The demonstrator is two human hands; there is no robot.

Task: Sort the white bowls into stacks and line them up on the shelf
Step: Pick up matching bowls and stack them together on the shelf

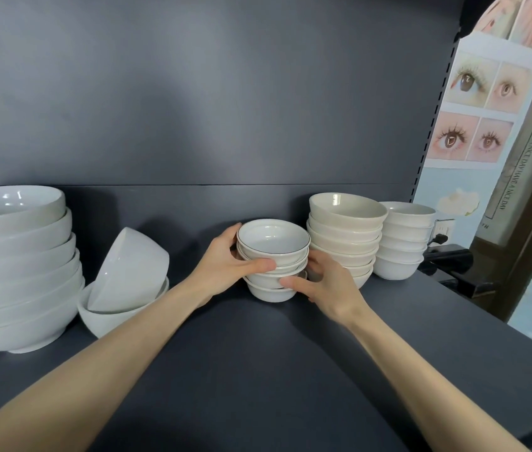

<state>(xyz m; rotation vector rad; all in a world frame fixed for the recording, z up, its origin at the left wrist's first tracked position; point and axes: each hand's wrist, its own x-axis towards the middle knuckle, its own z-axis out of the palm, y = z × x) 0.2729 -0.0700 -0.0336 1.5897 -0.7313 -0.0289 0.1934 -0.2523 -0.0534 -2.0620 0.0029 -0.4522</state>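
A stack of small white bowls with a thin dark rim (273,243) stands mid-shelf on the dark grey shelf (258,370). My left hand (225,265) grips its left side, thumb across the front. My right hand (326,285) grips its right side low down. Right of it stand a stack of cream bowls (346,236) and a stack of white bowls (403,243). At far left is a tall stack of large white bowls (17,269). Beside that, a white bowl (127,269) lies tilted on its side inside another bowl (95,318).
The shelf's dark back panel (193,109) rises behind the bowls. The shelf ends at the right edge (486,308), where a slotted upright (434,119) stands. Beyond it hang eye posters (476,112), and a dark object (450,262) sits low.
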